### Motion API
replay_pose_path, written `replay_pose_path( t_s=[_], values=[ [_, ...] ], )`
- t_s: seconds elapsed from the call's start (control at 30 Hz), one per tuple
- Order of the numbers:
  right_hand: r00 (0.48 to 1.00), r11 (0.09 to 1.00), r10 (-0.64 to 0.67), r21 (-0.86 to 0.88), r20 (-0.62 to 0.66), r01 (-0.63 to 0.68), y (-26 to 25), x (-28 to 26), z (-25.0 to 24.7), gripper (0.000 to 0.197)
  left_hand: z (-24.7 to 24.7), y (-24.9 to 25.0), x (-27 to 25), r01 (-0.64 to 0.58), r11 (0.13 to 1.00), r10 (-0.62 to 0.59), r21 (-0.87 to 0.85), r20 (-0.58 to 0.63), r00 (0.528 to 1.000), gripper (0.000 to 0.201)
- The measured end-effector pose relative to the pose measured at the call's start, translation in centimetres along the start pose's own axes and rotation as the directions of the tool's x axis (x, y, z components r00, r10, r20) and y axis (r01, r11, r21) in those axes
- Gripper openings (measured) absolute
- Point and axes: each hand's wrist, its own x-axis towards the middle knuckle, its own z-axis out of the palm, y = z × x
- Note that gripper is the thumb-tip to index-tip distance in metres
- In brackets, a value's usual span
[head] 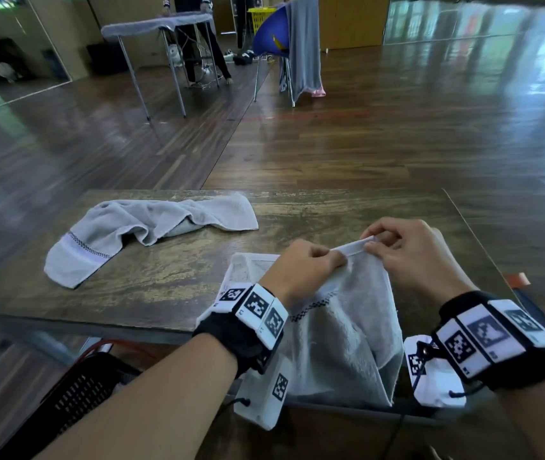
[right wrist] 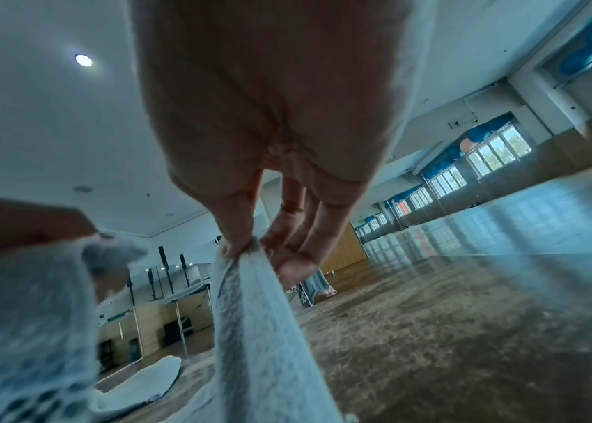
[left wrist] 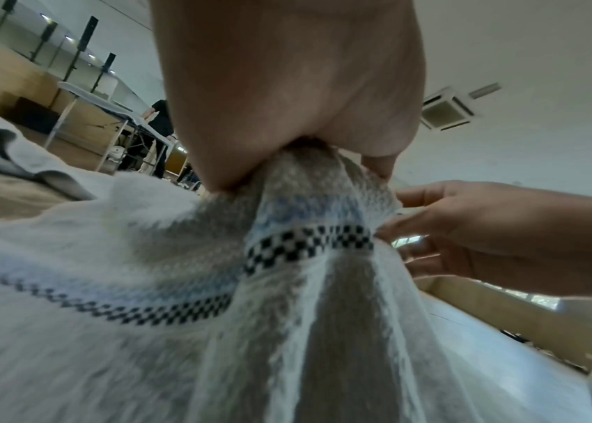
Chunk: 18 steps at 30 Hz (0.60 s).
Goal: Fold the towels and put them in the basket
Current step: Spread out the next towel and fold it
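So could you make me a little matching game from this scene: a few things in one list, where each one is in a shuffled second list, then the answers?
Things:
1. held towel
2. crumpled towel
3. black basket
4. hanging towel

Places:
A. draped over a far chair
B. below the table's near edge, lower left
C. pinched between left hand and right hand
D. lying loose on the table, left side

Pairs: 1-C, 2-D, 3-B, 4-A

The left hand (head: 301, 270) covered the pinched part of the towel's (head: 347, 343) hem. Below both wrists, the towel's lower end was cut off; left of them, the black basket (head: 78, 396) showed only partly.
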Motion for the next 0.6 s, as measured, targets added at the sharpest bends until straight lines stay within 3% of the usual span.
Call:
replay_pose_path(
  t_s=[0.1, 0.2, 0.33, 0.6],
  values=[
    [0.998, 0.997, 0.008, 0.078, 0.065, -0.013, -0.3, 0.2, 0.4, 0.018, 0.2, 1.2, 0.5, -0.107, 0.991, 0.109, -0.076, 0.018, 0.994, 0.033],
    [0.994, 0.981, 0.042, 0.184, 0.098, -0.059, -0.6, 0.4, 0.7, 0.019, 0.0, 1.1, 1.3, -0.177, 0.984, 0.178, 0.025, -0.059, 0.982, 0.023],
    [0.995, 0.961, 0.083, 0.259, 0.046, -0.092, -0.6, 0.8, 0.4, 0.027, -0.4, 0.4, 1.9, -0.206, 0.975, 0.216, 0.080, -0.144, 0.966, 0.017],
    [0.992, 0.932, 0.083, 0.345, 0.094, -0.111, -0.6, 0.9, 0.3, 0.035, 0.2, 0.4, 2.5, -0.203, 0.976, 0.217, 0.077, -0.259, 0.941, 0.016]
  ],
)
